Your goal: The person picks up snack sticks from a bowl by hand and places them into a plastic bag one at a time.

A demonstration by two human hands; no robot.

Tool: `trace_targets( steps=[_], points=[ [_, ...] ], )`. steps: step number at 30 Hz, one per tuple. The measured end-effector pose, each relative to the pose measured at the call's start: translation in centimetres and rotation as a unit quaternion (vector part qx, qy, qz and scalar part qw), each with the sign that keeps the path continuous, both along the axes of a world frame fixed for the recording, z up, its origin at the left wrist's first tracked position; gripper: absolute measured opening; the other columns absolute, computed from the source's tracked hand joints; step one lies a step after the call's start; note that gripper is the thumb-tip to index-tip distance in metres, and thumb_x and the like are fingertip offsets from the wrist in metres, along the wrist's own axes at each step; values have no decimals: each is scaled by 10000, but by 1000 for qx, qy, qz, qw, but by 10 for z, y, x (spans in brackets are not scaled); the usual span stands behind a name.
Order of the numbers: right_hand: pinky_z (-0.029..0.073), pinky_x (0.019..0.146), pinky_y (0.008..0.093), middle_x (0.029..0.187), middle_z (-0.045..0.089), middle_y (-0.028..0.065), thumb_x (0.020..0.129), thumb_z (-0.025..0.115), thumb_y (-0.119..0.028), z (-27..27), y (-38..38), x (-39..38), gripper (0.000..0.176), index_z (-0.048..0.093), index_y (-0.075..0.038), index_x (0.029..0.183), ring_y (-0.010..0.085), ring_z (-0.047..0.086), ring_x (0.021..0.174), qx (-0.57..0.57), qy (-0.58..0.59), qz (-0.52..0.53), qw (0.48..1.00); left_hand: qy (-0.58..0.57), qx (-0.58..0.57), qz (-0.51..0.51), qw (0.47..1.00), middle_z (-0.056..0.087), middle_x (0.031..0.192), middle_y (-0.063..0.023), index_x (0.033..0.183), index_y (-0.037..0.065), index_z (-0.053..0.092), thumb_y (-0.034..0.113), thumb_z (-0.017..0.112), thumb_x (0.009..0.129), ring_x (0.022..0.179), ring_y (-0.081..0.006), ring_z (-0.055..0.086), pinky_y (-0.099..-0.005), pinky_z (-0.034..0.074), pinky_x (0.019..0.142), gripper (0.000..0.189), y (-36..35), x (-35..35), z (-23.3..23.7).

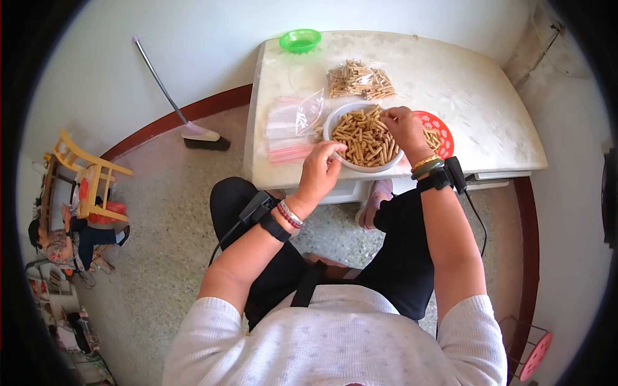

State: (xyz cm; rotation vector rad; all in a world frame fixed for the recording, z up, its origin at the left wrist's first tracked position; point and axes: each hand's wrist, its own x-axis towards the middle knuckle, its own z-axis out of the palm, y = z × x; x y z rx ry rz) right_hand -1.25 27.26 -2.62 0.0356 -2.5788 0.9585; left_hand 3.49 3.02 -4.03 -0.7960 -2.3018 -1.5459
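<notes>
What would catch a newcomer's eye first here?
Likely the pale bowl of tan sticks at the near edge of the table, right hand over it, left hand by its rim. Then the red basket to its right, and the green bowl near the far left corner.

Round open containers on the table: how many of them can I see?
3: a green bowl near the far left corner of the table; a whitish bowl of tan sticks; and a red basket right of it, partly hidden by the right hand.
</notes>
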Motion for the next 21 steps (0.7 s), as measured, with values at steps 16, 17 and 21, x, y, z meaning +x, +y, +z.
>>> trace_targets(
  steps=[16, 17, 21],
  points=[
    [445, 699, 184, 932, 663, 31, 951, 551, -130, 67, -71, 29, 200, 638, 7, 1069, 48, 569, 795, -444, -180, 155, 864, -386, 279, -209, 854, 658, 870, -22, 1088, 37, 622, 251, 524, 989, 662, -46, 520, -182, 412, 609, 255, 6, -47, 31],
    [463, 727, 190, 936, 665, 35, 939, 563, -100, 66, -74, 28, 186, 632, 14, 1068, 59, 588, 823, -427, -167, 158, 875, -373, 278, -180, 867, 654, 857, -15, 1086, 27, 623, 196, 535, 979, 660, -44, 521, -177, 413, 606, 218, 2, -46, 29],
    [492, 775, 200, 952, 661, 34, 908, 589, -23, 62, -81, 29, 173, 620, 28, 1070, 69, 608, 871, -371, -137, 153, 906, -317, 256, -108, 907, 643, 837, 1, 1102, 1, 621, 97, 564, 952, 685, -31, 531, -170, 420, 600, 186, -6, -42, 30]
  ],
)
